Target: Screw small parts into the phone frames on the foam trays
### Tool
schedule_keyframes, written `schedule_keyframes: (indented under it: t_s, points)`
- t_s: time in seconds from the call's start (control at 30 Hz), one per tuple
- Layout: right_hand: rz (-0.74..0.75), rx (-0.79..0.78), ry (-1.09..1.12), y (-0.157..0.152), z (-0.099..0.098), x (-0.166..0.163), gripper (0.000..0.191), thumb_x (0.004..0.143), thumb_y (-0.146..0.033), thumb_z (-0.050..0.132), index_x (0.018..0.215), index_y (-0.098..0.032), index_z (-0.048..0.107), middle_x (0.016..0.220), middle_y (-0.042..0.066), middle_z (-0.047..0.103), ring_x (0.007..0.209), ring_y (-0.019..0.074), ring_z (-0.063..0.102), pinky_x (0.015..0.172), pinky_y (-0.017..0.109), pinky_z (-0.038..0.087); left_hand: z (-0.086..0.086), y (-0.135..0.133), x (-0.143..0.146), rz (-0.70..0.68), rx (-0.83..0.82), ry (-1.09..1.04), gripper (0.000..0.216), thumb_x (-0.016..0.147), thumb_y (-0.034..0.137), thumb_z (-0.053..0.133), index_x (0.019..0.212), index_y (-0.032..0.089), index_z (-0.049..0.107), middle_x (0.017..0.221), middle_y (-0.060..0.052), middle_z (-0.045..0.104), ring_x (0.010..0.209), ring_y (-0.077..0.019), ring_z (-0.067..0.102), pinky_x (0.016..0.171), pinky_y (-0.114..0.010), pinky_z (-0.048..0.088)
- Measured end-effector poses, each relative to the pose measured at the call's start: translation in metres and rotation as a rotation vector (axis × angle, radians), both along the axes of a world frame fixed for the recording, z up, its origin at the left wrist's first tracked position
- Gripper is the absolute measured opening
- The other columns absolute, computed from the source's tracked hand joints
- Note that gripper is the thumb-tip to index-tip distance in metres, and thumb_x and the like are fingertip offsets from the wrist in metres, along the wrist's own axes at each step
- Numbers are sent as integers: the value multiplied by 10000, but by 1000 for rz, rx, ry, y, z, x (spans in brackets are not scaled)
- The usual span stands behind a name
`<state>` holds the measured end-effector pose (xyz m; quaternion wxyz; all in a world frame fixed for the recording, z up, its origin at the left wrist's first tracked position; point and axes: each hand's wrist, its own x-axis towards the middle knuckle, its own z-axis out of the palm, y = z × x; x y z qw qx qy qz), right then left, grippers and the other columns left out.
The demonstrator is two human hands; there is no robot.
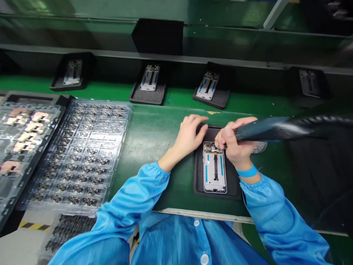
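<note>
A phone frame (214, 168) lies in a black foam holder (199, 176) on the green bench. My right hand (234, 145) is closed around a dark electric screwdriver (275, 128), its tip at the top end of the phone frame. My left hand (190, 134) rests with fingers spread on the holder's top left corner, beside the frame. Both arms wear blue sleeves; a blue wrist strap (247, 172) circles my right wrist.
Clear plastic trays of small parts (85, 151) lie to the left, with another tray (22, 136) at the far left. Three more phone frames in black holders (150, 82) (211, 88) (72, 71) sit on the conveyor behind. A small round silver dish (259, 147) sits by my right hand.
</note>
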<state>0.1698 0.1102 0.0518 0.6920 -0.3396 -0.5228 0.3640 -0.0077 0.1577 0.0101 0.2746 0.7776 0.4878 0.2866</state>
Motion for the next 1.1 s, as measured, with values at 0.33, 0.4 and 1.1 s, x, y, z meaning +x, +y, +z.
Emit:
schedule_keyframes:
  t_s: [0.33,0.4,1.1]
  points:
    - [-457,11,1,16,8,123,652,1019,-690,1076,1112,-340,534,683,-149,587,456,144,547,481,302,567,24,178,60,383,-207,365,535,1320,345,602,1742,21,662,1800,-422,667,1698,-532,702,1397,-581,589]
    - [-482,-7,33,21,-2,131,692,985,-726,1091,1104,-334,532,669,-157,590,443,143,549,474,288,551,27,190,72,384,-215,394,574,1315,368,599,1765,13,641,1845,-435,628,1747,-533,658,1411,-569,581]
    - [-394,-60,72,29,-18,127,682,966,-730,1127,1107,-330,593,669,-147,584,460,125,513,478,278,511,67,148,27,224,-122,356,299,1290,250,497,1495,119,670,1434,-314,863,1440,-463,859,1262,-573,668]
